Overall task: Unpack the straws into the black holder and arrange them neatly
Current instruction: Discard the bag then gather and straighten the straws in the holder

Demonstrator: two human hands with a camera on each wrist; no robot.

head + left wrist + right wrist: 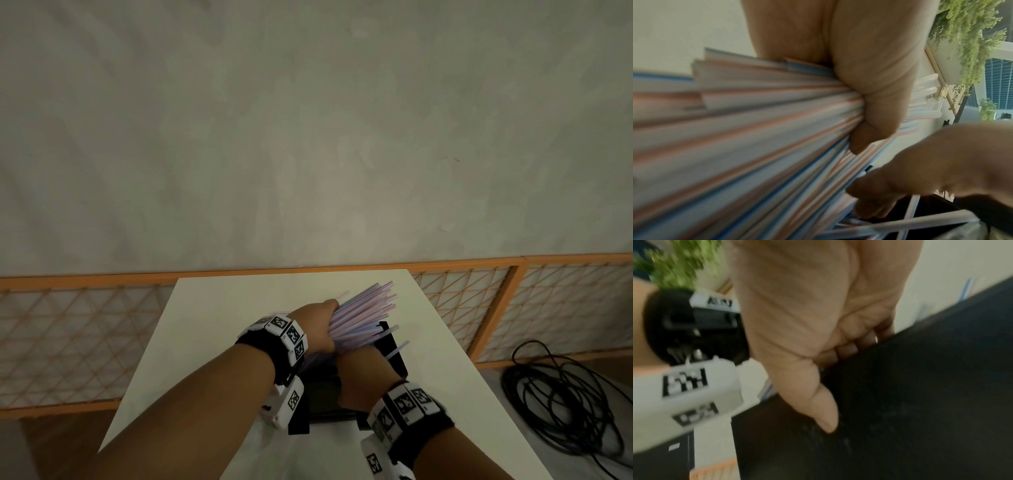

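Note:
My left hand (pixel 317 330) grips a thick bundle of pastel pink, blue and white straws (pixel 366 310), which fans out up and to the right above the black holder (pixel 394 353). The left wrist view shows the fingers of that left hand (pixel 869 81) wrapped round the straws (pixel 756 129), and a few loose straws (pixel 900 225) lying crossed inside the holder. My right hand (pixel 359 375) is at the holder's near wall. In the right wrist view its fingers (pixel 849 347) curl over the rim of the holder (pixel 920 386) and the thumb lies on the outer wall.
The holder stands on a white table (pixel 239 308) with edges close on the left and right. An orange lattice fence (pixel 68 335) runs behind it. A coil of black cable (pixel 565 404) lies on the floor to the right. Green plants (pixel 966 40) hang farther off.

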